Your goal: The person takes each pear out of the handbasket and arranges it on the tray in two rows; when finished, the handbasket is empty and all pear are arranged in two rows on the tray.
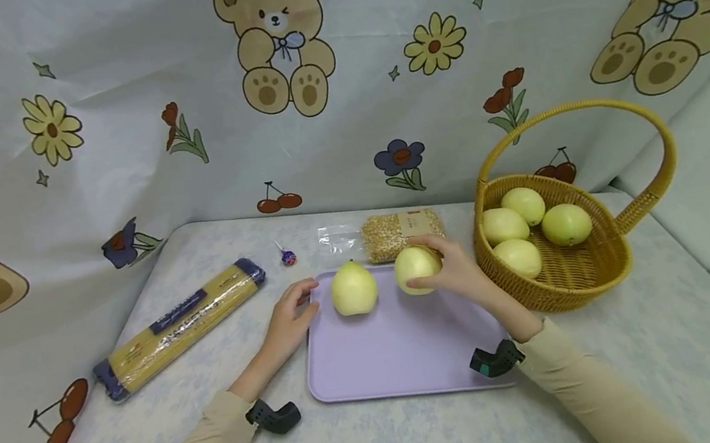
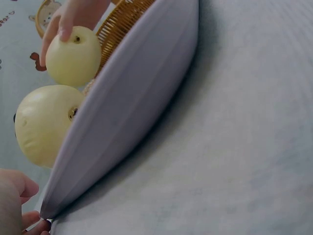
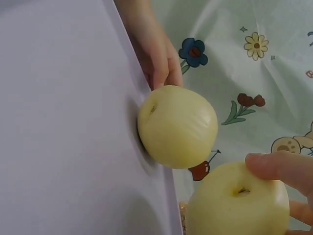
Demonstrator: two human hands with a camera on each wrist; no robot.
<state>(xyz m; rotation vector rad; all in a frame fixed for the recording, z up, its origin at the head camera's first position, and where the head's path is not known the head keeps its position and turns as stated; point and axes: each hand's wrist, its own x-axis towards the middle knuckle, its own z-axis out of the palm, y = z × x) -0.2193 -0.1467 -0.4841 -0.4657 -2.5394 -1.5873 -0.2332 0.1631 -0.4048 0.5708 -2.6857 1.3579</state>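
In the head view my right hand (image 1: 456, 267) grips a pale yellow pear (image 1: 417, 271) over the back right part of a lilac tray (image 1: 404, 353). Thumb and fingers hold its sides, and the right wrist view shows the pear's stem hollow facing the camera. A second pear (image 1: 353, 289) stands on the tray near its back left. Beside it, my left hand (image 1: 289, 315) rests at the tray's back left corner. Its fingertips touch the rim, with the thumb held apart from them in the left wrist view.
A wicker basket (image 1: 530, 296) with a tall handle holds several more pears, right of the tray. Behind the tray lies a bag of yellow kernels (image 1: 392, 235). A long yellow packet (image 1: 183, 326) and a small lollipop (image 1: 289, 257) lie to the left.
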